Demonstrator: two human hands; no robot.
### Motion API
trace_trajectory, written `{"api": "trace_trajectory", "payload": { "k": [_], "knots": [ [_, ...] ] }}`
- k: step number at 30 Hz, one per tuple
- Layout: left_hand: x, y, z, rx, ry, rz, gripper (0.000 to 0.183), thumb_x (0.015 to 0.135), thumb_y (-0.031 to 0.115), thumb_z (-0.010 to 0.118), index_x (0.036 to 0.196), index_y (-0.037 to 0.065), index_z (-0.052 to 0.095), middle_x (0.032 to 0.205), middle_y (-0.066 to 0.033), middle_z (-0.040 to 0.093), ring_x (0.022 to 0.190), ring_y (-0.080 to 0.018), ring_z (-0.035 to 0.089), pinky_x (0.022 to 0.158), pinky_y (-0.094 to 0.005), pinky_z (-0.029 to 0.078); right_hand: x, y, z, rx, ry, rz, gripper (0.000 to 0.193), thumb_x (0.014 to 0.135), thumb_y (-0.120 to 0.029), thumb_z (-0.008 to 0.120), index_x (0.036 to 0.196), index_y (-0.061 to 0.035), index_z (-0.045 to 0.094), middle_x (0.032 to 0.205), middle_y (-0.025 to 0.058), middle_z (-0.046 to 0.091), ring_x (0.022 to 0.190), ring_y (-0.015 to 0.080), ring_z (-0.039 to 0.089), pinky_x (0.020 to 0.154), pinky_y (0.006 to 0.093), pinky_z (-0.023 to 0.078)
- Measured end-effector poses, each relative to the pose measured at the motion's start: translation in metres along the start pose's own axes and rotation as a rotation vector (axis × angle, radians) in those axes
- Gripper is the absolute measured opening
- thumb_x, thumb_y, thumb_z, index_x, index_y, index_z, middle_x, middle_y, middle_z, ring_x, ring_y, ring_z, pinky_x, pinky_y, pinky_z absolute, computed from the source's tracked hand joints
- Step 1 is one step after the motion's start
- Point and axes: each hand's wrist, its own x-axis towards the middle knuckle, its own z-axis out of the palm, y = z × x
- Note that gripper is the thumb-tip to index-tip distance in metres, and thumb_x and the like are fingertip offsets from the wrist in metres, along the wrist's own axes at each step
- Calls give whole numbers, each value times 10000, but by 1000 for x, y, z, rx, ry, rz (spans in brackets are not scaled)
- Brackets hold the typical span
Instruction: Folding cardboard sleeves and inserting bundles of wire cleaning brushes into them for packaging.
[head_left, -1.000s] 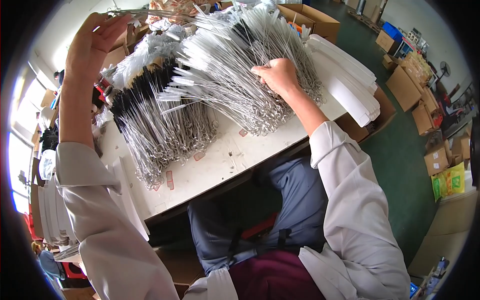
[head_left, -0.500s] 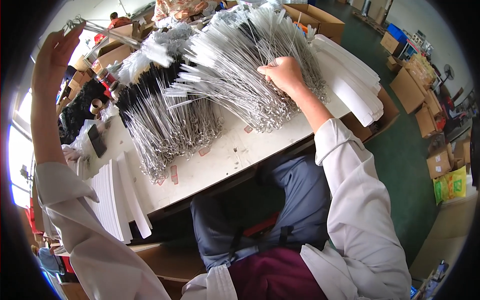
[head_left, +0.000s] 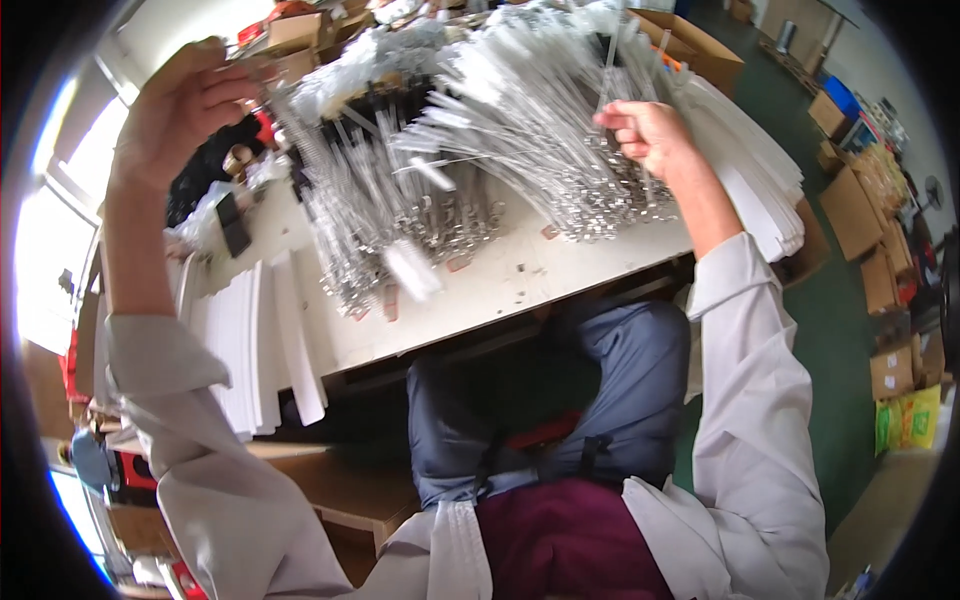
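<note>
In the head view, the left hand [head_left: 188, 98], raised at the left, appears closed on a few blurred wire brushes [head_left: 412, 270] hanging over the left heap [head_left: 470, 218]; the right hand [head_left: 650, 135] curls its fingers at the pale-bristled heap [head_left: 520, 95], whether pinching a wire I cannot tell. Both heaps lie on the desk [head_left: 480, 312]. The step looks like handling brushes apart from the heaps; the next move calls for keeping stems untangled.
</note>
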Motion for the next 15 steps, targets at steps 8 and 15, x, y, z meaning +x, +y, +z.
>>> {"api": "trace_trajectory", "payload": {
  "k": [8,15],
  "knots": [
    [3,-40,-3,-128,49,-42,261,1005,202,568,1070,-41,640,1150,-269,706,1005,-304,731,868,-365,595,7,-1,9,-52,104,-168,150,962,-43,530,1064,55,578,1072,240,706,587,79,484,411,200,290],
    [-3,-40,-4,-145,85,-62,200,1008,163,561,1056,-11,647,1164,-280,702,1003,-296,734,824,-356,603,13,-22,27,-352,-14,-137,242,983,-117,571,1123,79,590,1060,203,730,542,35,444,386,192,279]
  ]
}}
